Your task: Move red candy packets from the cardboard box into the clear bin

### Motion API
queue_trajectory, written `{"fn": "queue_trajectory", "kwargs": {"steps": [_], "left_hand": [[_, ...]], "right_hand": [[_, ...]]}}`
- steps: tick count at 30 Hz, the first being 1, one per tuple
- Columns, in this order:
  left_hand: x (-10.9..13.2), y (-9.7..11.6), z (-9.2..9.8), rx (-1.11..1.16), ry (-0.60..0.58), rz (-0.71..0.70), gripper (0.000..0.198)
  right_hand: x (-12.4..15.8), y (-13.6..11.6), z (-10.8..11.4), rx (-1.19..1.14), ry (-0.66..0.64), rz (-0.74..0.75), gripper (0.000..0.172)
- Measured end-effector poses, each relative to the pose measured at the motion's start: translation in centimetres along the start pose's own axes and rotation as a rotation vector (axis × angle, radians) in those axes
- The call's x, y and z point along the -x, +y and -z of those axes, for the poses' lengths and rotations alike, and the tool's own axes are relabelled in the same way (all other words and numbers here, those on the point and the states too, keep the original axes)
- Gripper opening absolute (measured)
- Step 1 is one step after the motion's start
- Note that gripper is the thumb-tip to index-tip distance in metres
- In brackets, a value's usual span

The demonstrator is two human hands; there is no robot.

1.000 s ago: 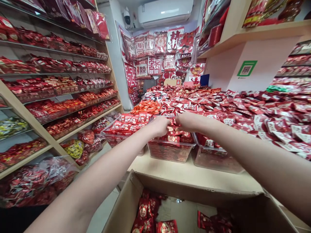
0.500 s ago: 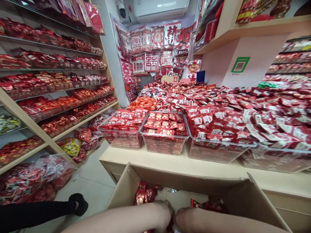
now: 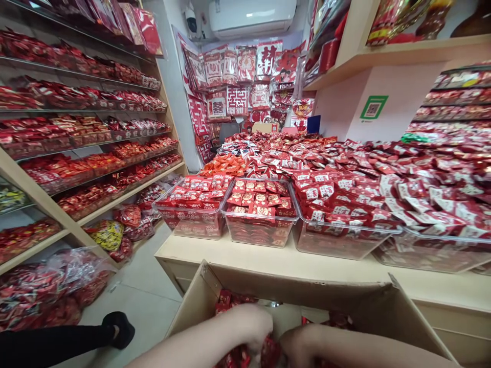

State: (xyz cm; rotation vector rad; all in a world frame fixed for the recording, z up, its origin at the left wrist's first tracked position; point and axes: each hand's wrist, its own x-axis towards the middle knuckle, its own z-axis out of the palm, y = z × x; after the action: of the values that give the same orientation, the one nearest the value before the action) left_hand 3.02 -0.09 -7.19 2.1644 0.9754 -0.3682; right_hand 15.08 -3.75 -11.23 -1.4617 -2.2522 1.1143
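Both hands reach down into an open cardboard box [image 3: 307, 283] at the bottom of the view. My left hand [image 3: 259, 327] is curled with its fingers pointing down, closed at the edge of a small shiny red packet [image 3: 270, 351]. Just to the right, my right hand [image 3: 294, 343] bends down beside the same packet; its fingers are hidden, so I cannot tell its grip. More red packets [image 3: 238, 356] lie below my left wrist. Further red packets [image 3: 226, 299] sit in the box's far left corner, and others [image 3: 339, 321] lie on the right behind my right forearm.
Beyond the box, a pale counter [image 3: 230, 254] carries clear plastic bins [image 3: 261, 232] heaped with red packets. Packed shelves [image 3: 126, 202] line the left wall, with filled plastic bags [image 3: 72, 291] on the floor. Someone's black-clad leg and shoe [image 3: 118, 327] show at lower left.
My left hand has lifted slightly and bent at the wrist, and a red packet now shows between the hands. My right hand has shifted slightly right. The view has moved a little.
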Motion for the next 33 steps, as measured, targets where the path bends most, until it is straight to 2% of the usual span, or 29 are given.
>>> {"fn": "queue_trajectory", "kwargs": {"steps": [2, 3, 5, 6, 7, 9, 12, 14, 16, 19, 25, 28, 33], "left_hand": [[1.2, 0.2, 2.8, -0.138, 0.021, 0.014, 0.044], [1.8, 0.2, 4.0, -0.086, 0.018, 0.023, 0.036], [2.9, 0.2, 5.8, 0.17, -0.044, 0.006, 0.022], [3.4, 0.3, 6.4, 0.274, -0.065, -0.033, 0.021], [3.7, 0.5, 6.8, 0.343, -0.06, -0.082, 0.022], [4.1, 0.9, 7.3, 0.462, -0.019, -0.187, 0.024], [4.0, 1.8, 7.6, 0.732, 0.114, -0.291, 0.028], [3.8, 2.1, 7.7, 0.864, 0.239, -0.312, 0.031], [3.6, 2.2, 7.8, 0.91, 0.342, -0.324, 0.03], [3.5, 2.2, 7.9, 0.942, 0.433, -0.355, 0.029], [3.4, 2.1, 7.8, 1.02, 0.433, -0.374, 0.029], [3.3, 2.1, 7.7, 1.014, 0.433, -0.336, 0.03], [3.1, 2.0, 7.2, 0.982, 0.515, -0.324, 0.026]], "right_hand": [[-0.2, -1.1, 2.5, -0.055, -0.176, -0.031, 0.024], [-0.2, -1.7, 3.9, -0.101, -0.252, -0.044, 0.02], [0.0, -3.0, 6.8, -0.235, -0.345, -0.05, 0.023], [0.4, -3.7, 8.1, -0.369, -0.469, -0.064, 0.026], [0.7, -4.4, 9.5, -0.453, -0.518, -0.07, 0.028], [1.5, -5.6, 11.8, -0.475, -0.492, -0.063, 0.031], [2.1, -6.3, 14.1, -0.491, -0.242, 0.002, 0.032], [2.1, -6.2, 14.8, -0.521, -0.118, 0.024, 0.033], [1.8, -6.0, 15.0, -0.569, -0.068, 0.032, 0.034], [1.4, -5.8, 14.8, -0.687, -0.023, 0.036, 0.035], [1.1, -6.2, 14.0, -0.814, 0.08, 0.032, 0.035], [0.9, -6.1, 13.7, -0.744, 0.107, 0.054, 0.035], [0.6, -5.8, 13.5, -0.603, 0.171, 0.121, 0.027]]}}
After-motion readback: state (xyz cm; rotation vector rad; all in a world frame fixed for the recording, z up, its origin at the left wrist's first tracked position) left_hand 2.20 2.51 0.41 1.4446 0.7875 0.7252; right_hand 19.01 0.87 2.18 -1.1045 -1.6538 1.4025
